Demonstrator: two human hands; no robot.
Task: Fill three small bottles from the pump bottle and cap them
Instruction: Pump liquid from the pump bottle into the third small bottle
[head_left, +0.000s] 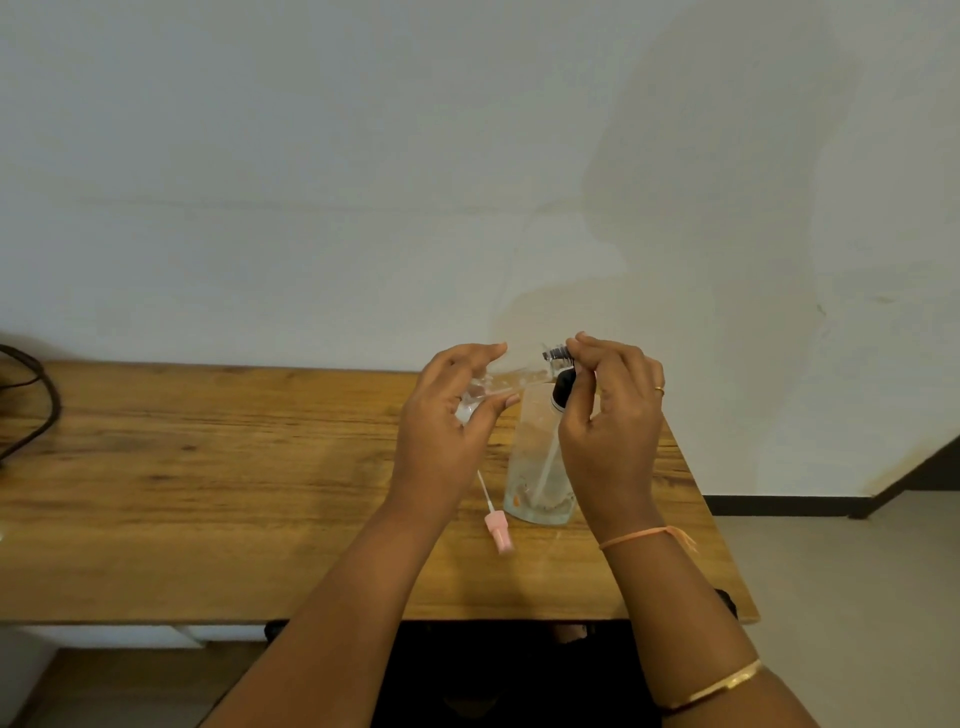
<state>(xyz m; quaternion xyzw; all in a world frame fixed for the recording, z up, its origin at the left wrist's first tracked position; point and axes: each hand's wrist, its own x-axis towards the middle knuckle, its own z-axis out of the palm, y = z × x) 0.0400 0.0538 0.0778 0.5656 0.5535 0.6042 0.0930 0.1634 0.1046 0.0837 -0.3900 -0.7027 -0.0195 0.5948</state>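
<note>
Small bottle (498, 383), dark cap (556, 354), clear pump bottle (535, 467)

Left hand (452, 410) holds small bottle (498, 382); right hand (613, 415) pinches dark cap (557, 354).

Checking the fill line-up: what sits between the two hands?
Head view: the small clear bottle, tilted in the left hand, its mouth toward the dark pump head pinched by the right hand.

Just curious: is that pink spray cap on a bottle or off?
Off: the pink spray cap lies loose on the wooden table.
</note>
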